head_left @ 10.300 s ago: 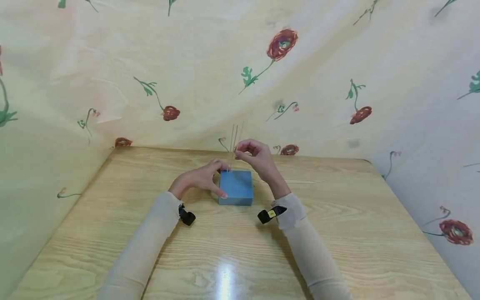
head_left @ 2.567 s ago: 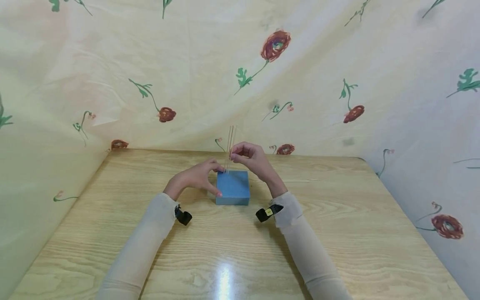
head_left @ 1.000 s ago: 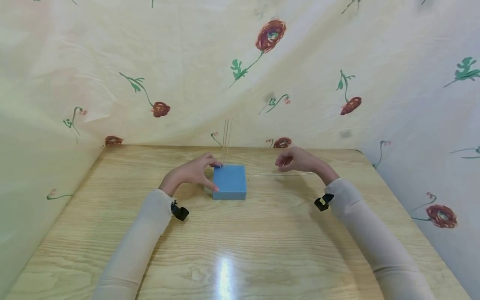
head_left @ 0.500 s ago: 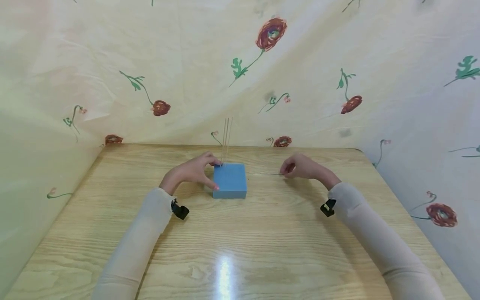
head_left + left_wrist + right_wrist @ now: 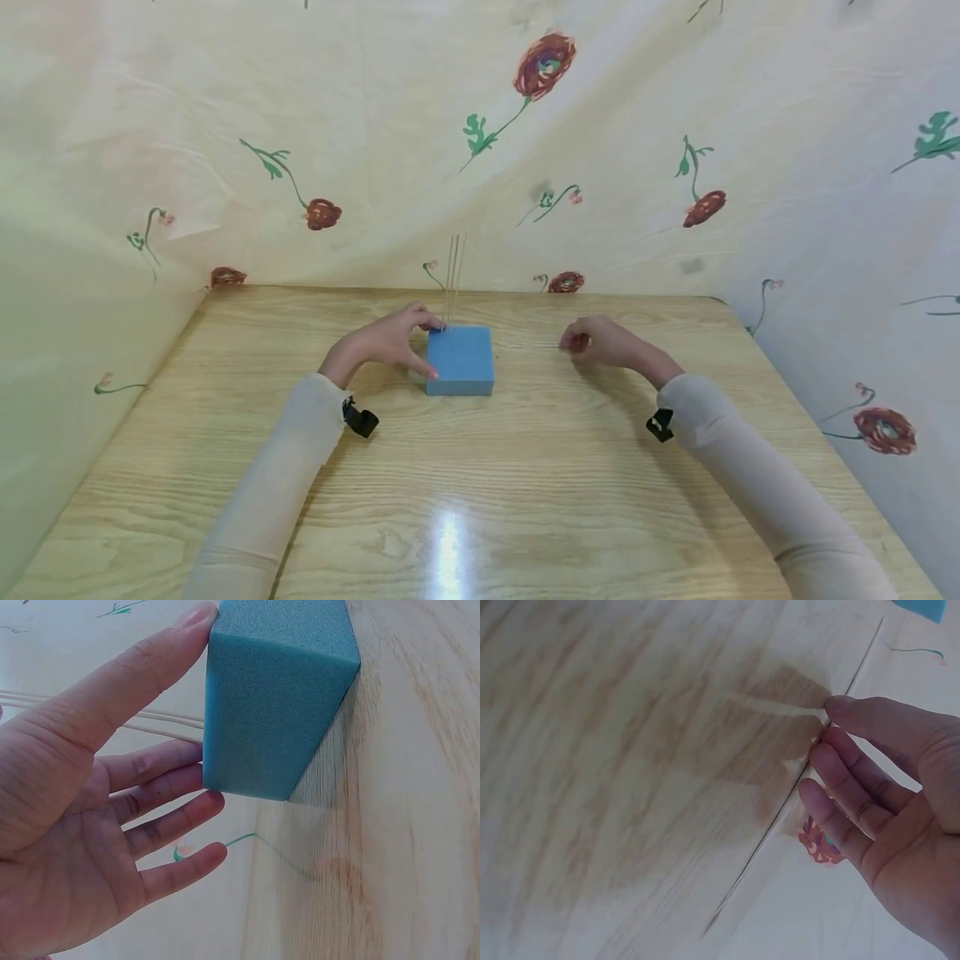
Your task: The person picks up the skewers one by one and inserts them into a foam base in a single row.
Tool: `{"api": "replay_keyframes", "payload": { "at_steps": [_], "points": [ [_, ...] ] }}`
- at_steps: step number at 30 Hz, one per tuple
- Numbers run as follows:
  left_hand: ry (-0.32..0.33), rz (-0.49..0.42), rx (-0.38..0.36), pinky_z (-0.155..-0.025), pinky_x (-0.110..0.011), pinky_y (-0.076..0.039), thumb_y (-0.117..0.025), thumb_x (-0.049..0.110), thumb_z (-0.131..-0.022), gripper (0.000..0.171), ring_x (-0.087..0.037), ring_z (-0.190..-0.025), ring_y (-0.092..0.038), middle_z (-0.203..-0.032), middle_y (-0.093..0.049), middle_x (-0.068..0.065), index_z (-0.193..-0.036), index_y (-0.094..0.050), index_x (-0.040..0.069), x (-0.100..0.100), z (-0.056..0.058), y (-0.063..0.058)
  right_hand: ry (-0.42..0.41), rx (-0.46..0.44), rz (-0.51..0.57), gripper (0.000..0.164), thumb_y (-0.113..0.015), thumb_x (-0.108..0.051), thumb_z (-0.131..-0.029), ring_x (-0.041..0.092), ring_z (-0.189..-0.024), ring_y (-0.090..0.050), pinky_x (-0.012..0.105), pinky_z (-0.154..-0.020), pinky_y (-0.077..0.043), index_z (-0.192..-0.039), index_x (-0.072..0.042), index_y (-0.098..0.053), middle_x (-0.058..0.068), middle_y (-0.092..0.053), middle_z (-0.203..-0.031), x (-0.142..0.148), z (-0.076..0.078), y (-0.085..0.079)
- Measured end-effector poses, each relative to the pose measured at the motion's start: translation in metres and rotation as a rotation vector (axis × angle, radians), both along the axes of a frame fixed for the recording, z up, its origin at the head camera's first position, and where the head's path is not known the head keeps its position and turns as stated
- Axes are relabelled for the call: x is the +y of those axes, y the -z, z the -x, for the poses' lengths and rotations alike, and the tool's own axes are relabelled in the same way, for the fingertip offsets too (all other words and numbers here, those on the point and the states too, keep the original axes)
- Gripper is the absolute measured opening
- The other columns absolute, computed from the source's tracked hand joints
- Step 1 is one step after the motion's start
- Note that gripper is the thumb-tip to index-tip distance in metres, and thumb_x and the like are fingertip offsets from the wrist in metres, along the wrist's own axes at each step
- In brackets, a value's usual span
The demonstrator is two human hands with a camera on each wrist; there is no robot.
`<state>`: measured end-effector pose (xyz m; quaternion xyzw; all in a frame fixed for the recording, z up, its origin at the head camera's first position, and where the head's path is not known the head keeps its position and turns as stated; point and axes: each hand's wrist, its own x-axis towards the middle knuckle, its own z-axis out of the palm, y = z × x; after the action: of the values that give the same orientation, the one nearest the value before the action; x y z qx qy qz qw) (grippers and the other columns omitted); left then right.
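Note:
A blue foam block [image 5: 460, 358] sits on the table with three thin wooden skewers [image 5: 454, 267] standing in its back left part. My left hand [image 5: 386, 337] holds the block from the left, thumb at the near corner and fingers at the far edge. In the left wrist view, the skewers [image 5: 169, 717] run from the block [image 5: 270, 716] behind the thumb. To the right, my right hand [image 5: 606, 342] pinches a thin skewer [image 5: 534, 345] low over the table. Its thumb and index fingertips meet at the skewer [image 5: 769, 825] in the right wrist view.
The wood-grain table [image 5: 480, 475] reaches back to a cloth [image 5: 375, 167] printed with flowers, which hangs behind and at both sides. A black wrist camera [image 5: 360, 419] is on the left wrist, another camera [image 5: 660, 425] on the right.
My right hand has let go of a standing skewer, moved right and come down to pinch one lying on the table. The left hand keeps its hold on the block.

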<state>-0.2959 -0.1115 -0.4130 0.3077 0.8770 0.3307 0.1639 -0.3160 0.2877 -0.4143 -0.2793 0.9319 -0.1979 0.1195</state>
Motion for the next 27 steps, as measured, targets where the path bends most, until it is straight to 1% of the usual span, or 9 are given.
{"api": "replay_keyframes", "payload": {
  "at_steps": [3, 7, 10, 15, 22, 27],
  "points": [
    [-0.002, -0.006, -0.004, -0.117, -0.053, -0.036, -0.09, 0.027, -0.079, 0.08, -0.036, -0.137, -0.042, -0.135, -0.045, -0.015, -0.145, -0.052, 0.002, 0.0002, 0.0003, -0.0001, -0.013, 0.019, 0.005, 0.018, -0.069, 0.006, -0.088, 0.026, -0.092, -0.064, 0.044, -0.084, -0.053, -0.105, 0.001, -0.074, 0.013, -0.072, -0.099, 0.0002, -0.0005, 0.0007],
    [0.002, -0.006, -0.005, -0.117, -0.054, -0.036, -0.09, 0.027, -0.079, 0.08, -0.037, -0.137, -0.042, -0.135, -0.045, -0.016, -0.145, -0.052, 0.002, 0.0001, -0.0006, -0.0012, -0.007, 0.036, 0.007, 0.018, -0.07, 0.004, -0.088, 0.026, -0.091, -0.064, 0.042, -0.082, -0.053, -0.105, 0.0, -0.074, 0.013, -0.072, -0.099, -0.0009, -0.0016, 0.0001],
    [0.006, -0.005, -0.002, -0.117, -0.054, -0.037, -0.09, 0.027, -0.079, 0.081, -0.037, -0.137, -0.042, -0.135, -0.045, -0.016, -0.145, -0.052, 0.001, -0.0001, -0.0016, -0.0022, -0.018, 0.042, 0.006, 0.019, -0.069, 0.005, -0.088, 0.025, -0.091, -0.064, 0.041, -0.082, -0.053, -0.106, 0.0, -0.074, 0.013, -0.071, -0.099, -0.0013, -0.0013, 0.001],
    [0.008, -0.002, 0.001, -0.116, -0.053, -0.037, -0.09, 0.028, -0.079, 0.081, -0.037, -0.136, -0.043, -0.135, -0.045, -0.016, -0.145, -0.052, 0.002, -0.0002, -0.0018, -0.0018, -0.038, 0.048, 0.007, 0.02, -0.069, 0.005, -0.087, 0.026, -0.092, -0.064, 0.044, -0.084, -0.054, -0.106, 0.001, -0.074, 0.014, -0.072, -0.1, -0.0017, 0.0, 0.0033],
    [0.015, -0.003, 0.011, -0.115, -0.053, -0.038, -0.09, 0.029, -0.079, 0.081, -0.037, -0.135, -0.043, -0.134, -0.046, -0.016, -0.145, -0.052, 0.002, -0.0001, -0.0018, -0.0015, -0.028, 0.054, -0.002, 0.019, -0.069, 0.005, -0.087, 0.026, -0.092, -0.065, 0.041, -0.083, -0.054, -0.105, -0.001, -0.074, 0.013, -0.072, -0.101, -0.0048, -0.0014, 0.0022],
    [0.016, -0.008, 0.012, -0.116, -0.053, -0.037, -0.09, 0.028, -0.079, 0.081, -0.037, -0.134, -0.043, -0.133, -0.046, -0.016, -0.145, -0.052, 0.001, -0.0004, -0.0003, -0.0002, -0.021, 0.045, -0.005, 0.02, -0.069, 0.005, -0.087, 0.026, -0.092, -0.065, 0.043, -0.083, -0.054, -0.106, -0.001, -0.074, 0.013, -0.072, -0.102, -0.0064, -0.0012, 0.0014]
  ]
}}
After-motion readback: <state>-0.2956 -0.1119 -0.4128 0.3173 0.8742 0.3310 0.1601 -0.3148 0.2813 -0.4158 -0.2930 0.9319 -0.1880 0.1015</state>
